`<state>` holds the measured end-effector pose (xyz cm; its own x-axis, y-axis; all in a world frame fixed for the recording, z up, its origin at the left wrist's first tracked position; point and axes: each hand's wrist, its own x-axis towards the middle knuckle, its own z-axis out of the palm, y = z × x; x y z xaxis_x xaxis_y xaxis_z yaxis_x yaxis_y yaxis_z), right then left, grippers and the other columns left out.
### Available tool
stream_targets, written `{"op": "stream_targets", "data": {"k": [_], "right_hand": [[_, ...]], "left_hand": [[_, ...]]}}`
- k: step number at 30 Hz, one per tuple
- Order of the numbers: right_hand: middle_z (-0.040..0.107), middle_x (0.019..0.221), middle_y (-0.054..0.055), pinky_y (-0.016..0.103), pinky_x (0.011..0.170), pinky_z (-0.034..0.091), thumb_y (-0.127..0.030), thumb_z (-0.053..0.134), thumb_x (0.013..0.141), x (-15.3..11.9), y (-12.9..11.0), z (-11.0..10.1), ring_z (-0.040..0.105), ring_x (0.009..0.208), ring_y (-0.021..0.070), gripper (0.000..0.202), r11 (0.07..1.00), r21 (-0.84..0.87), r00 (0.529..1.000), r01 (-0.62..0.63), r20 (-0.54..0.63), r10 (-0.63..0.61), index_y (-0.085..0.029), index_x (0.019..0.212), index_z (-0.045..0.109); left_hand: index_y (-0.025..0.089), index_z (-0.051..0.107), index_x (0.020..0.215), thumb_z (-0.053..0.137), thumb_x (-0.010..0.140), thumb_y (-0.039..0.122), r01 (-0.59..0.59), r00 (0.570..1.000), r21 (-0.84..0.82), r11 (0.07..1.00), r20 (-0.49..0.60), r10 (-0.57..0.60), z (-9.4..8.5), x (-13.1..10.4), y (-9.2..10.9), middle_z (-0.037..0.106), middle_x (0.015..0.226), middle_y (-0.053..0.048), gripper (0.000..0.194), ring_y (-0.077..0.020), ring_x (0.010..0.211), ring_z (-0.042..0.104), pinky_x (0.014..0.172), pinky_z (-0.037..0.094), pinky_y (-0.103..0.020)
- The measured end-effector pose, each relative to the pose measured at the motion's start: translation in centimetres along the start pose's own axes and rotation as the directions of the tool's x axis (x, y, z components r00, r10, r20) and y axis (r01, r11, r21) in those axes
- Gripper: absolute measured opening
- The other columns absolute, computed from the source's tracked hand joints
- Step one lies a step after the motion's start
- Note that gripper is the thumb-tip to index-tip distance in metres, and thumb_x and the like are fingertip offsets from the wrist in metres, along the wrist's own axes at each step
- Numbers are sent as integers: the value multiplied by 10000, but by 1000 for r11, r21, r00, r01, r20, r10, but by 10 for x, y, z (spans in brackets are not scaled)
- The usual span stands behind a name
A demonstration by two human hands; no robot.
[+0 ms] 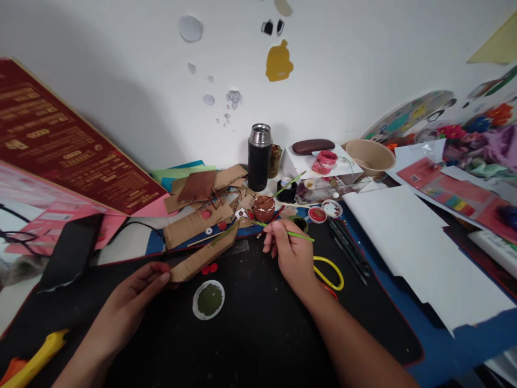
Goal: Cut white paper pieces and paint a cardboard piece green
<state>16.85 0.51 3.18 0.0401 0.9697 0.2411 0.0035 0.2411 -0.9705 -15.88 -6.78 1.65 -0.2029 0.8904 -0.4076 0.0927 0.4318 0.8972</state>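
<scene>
My left hand (139,291) pinches the near end of a pointed cardboard strip (208,256), which slants up to the right and has green along its far edge. In my right hand (293,250) is a thin green paintbrush (301,236), its tip side pointing left toward the strip's far end. Whether the bristles touch the cardboard I cannot tell. Below the strip lies a white lid with dark green paint (210,299). Two small red discs (209,268) rest beside the strip. Just past my right hand stands an open jar of green paint (300,222), partly hidden.
Beyond the hands are a brown paint jar (264,207), cardboard scraps (194,223) and a black flask (259,159). Yellow-handled scissors (333,272) lie by my right wrist, near dark pens (349,248). A phone (72,250) sits left, white sheets (420,242) right.
</scene>
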Motion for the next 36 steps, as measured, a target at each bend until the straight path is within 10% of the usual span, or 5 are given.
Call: {"op": "stream_targets", "data": {"k": [36], "right_hand": [[677, 750, 10, 226, 493, 458, -467, 507, 1133, -1, 0, 0, 650, 596, 136, 390, 993, -107, 997, 45, 62, -38, -219, 917, 716]], "left_hand": [[212, 748, 953, 952, 617, 689, 14, 1000, -5, 1000, -25, -14, 4, -4, 8, 745, 843, -15, 618, -222, 847, 648, 733, 496, -272]]}}
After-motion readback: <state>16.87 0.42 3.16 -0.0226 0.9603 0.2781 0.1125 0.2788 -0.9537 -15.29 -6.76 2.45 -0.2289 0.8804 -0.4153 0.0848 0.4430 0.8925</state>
